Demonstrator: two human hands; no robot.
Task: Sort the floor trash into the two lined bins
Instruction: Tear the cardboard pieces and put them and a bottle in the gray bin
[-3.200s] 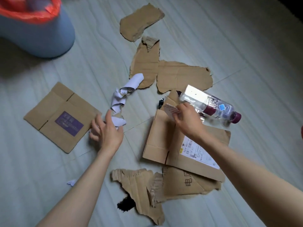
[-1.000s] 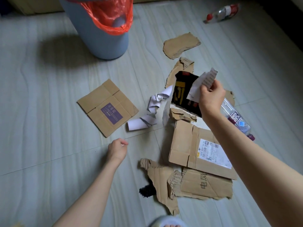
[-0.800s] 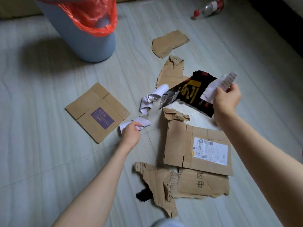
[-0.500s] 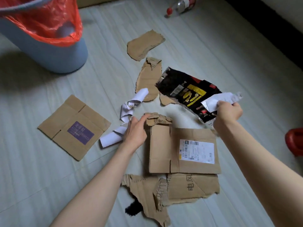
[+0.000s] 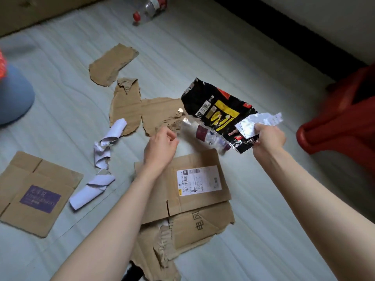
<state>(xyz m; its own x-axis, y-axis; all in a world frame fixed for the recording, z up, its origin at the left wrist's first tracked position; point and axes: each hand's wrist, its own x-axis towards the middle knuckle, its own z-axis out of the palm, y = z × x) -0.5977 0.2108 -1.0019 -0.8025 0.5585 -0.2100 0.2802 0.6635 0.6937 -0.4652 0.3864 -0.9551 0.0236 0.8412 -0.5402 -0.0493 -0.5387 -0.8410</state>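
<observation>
Left hand (image 5: 160, 148) now off the floor, curled, empty; black wrapper (image 5: 215, 110) and receipt (image 5: 261, 121) in right hand's (image 5: 267, 138) pinched grip.

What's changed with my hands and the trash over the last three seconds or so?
The right hand picked up the black snack wrapper along with the receipt and swung them rightward. The left hand left the torn white paper and moved to the small cardboard scrap. The cardboard pieces stayed put.

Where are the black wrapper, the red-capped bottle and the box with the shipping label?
Black wrapper (image 5: 215, 106): head view, on its printed black face.
Red-capped bottle (image 5: 151, 6): head view, on its clear body.
Box with shipping label (image 5: 197, 182): head view, on the white label.
</observation>
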